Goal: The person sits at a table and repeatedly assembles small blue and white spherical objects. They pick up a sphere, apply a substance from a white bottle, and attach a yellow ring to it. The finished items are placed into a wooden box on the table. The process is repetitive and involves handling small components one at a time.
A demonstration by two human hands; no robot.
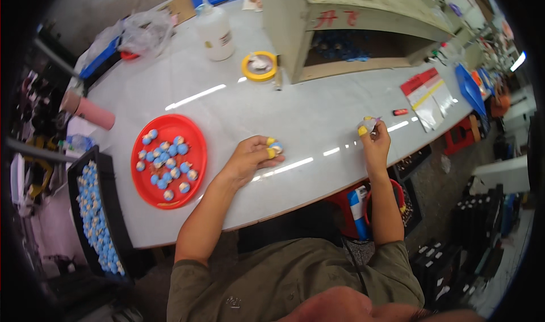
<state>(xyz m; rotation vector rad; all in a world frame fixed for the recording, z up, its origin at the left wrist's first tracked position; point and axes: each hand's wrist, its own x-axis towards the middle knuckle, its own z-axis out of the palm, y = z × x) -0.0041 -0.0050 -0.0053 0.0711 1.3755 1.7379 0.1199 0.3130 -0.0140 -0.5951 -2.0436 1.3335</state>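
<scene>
My left hand point(255, 156), with yellow wraps on its fingertips, is closed in a pinch over the middle of the table. Between its thumb and finger sits a small blue-and-white ball point(276, 147). My right hand point(376, 143) is raised farther right, also with yellow on its fingertips. Its fingers close on a small crumpled whitish cloth or tissue point(368, 124), with a bit of purple beside it. Left of my left hand, a round red tray point(200, 146) holds several similar blue balls with pale parts.
A black bin point(108, 194) full of blue balls stands at the left edge. A pink bottle point(93, 112), white squeeze bottle point(216, 35), yellow roll point(259, 66) and open-fronted cabinet point(340, 75) are farther back. A red marker-like piece point(401, 112) and papers point(428, 97) lie right.
</scene>
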